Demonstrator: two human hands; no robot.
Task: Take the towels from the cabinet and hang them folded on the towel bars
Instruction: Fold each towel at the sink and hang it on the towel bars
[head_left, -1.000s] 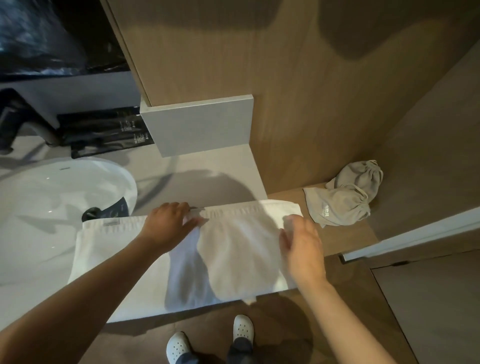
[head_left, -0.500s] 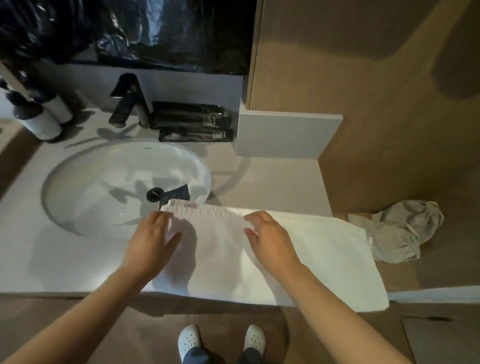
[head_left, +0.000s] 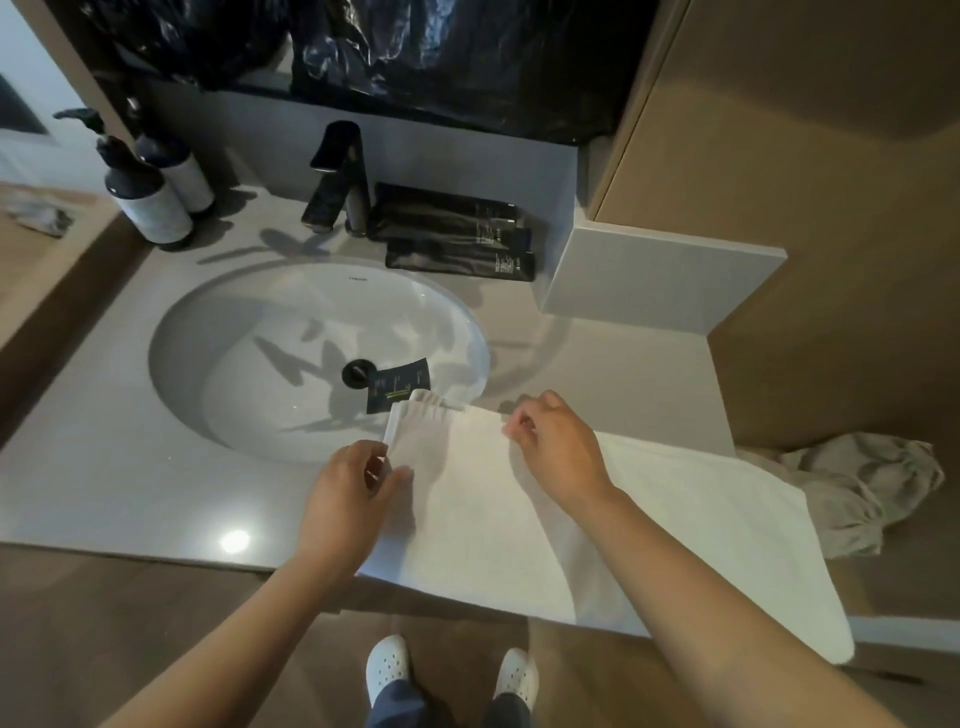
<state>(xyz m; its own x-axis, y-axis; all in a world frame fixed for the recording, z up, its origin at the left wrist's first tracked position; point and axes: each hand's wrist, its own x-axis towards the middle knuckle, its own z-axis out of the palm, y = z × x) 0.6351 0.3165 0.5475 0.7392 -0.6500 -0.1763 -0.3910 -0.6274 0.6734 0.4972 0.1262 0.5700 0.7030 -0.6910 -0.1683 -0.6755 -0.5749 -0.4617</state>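
A white towel (head_left: 675, 525) lies folded lengthwise along the front of the grey vanity counter (head_left: 104, 499), its right end hanging past the counter's corner. My left hand (head_left: 348, 499) pinches the towel's left edge near the sink rim. My right hand (head_left: 556, 447) pinches the towel's far long edge between thumb and fingers. The towel's left end is bunched and slightly lifted over the sink edge. No towel bar or cabinet is in view.
A white oval sink (head_left: 311, 353) holds a black card by the drain. A black faucet (head_left: 337, 176), two pump bottles (head_left: 150, 197) and black tubes (head_left: 457, 234) stand behind it. A crumpled beige cloth (head_left: 857, 483) lies on the wooden ledge at right.
The view has swung left toward the sink. My left hand slid from flat on the towel to its left edge and now pinches it; my right hand now pinches the far edge.
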